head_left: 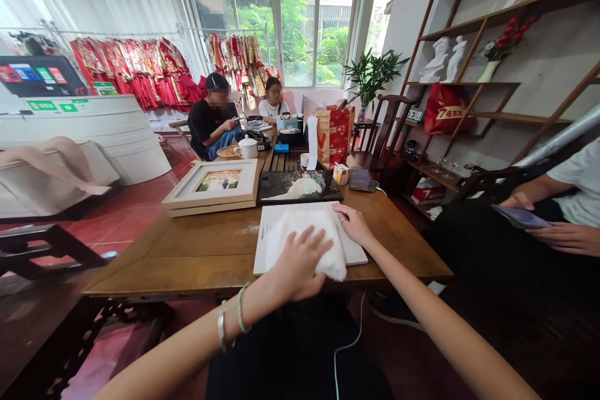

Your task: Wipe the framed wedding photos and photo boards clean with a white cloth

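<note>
A white panel (262, 256) with small dark print at its left side lies near the table's front edge. Over its middle is a fluffy white cloth (334, 262). My left hand (302, 262) rests on this cloth with spread fingers, palm down. At the panel's upper right, my right hand (354, 224) lies with fingers stretched over the edge; a dark ring shows on one finger. Just behind the panel lies a dark picture panel (267, 186) showing a pale gown. To its left is a light wooden picture frame (210, 203) around a small photo.
The wooden table (187, 262) also carries a white lidded cup (247, 148), a red-and-tan paper bag (335, 137), a small box (340, 174) and a phone (363, 179) on a cable. Two people sit at the far end. Another person's hands (557, 231) hold a phone at right.
</note>
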